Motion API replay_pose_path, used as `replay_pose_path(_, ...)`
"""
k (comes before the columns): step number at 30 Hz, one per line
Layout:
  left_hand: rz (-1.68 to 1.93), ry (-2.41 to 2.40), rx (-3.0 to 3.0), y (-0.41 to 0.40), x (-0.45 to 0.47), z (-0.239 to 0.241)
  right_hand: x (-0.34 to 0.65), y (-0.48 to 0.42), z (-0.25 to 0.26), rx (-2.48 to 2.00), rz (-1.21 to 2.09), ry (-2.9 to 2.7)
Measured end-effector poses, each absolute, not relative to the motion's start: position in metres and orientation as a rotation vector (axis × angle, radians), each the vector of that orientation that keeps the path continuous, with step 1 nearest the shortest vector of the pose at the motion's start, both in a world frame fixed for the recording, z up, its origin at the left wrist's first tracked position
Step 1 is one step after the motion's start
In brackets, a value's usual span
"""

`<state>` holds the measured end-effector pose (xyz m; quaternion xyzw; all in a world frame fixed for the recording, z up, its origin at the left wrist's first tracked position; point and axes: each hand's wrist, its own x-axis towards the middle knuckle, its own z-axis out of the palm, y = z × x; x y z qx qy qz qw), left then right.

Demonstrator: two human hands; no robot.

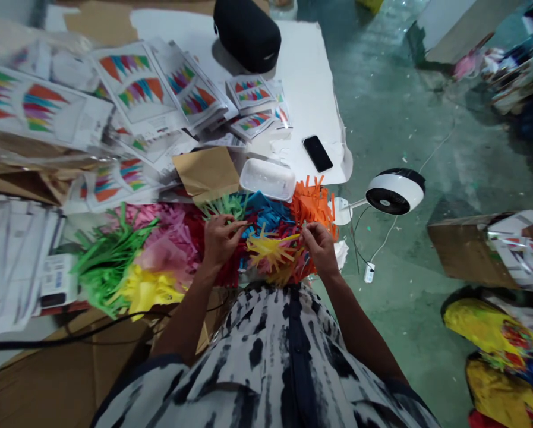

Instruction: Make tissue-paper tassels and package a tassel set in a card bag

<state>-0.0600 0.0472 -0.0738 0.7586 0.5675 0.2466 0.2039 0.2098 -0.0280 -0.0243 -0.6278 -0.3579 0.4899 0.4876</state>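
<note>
This is a workshop, with piled printed packets, colourful fringes and a cardboard box

The shirt was kinda loud tbh: off-white with black blotches and streaks running lengthwise, sort of a smudged-ink look. A plain dark strip ran down the front, with what looked like small dark buttons on it. Sleeves were short, same blotchy print, finished with dark bands at the hems. Forearms, left hand and right hand were all bare.

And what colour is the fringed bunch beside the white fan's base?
The fringed bunch is orange, as the head view shows.
</note>
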Motion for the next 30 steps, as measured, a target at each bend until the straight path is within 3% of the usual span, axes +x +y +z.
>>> replay_pose_path(4,1.135,1.414,1.455,0.040,-0.023,-0.047,0.203,-0.028,-0.014,-1.414,1.178,-1.077)
replay_pose_path(13,0.940,1.048,1.094,0.024,0.042,-0.008,0.198,-0.030,0.004,-1.283,1.516,-0.989)
replay_pose_path(30,0.909,0.946,1.046,0.028,0.055,-0.001,0.212,-0.037,0.001,-1.279,1.661,-0.680)
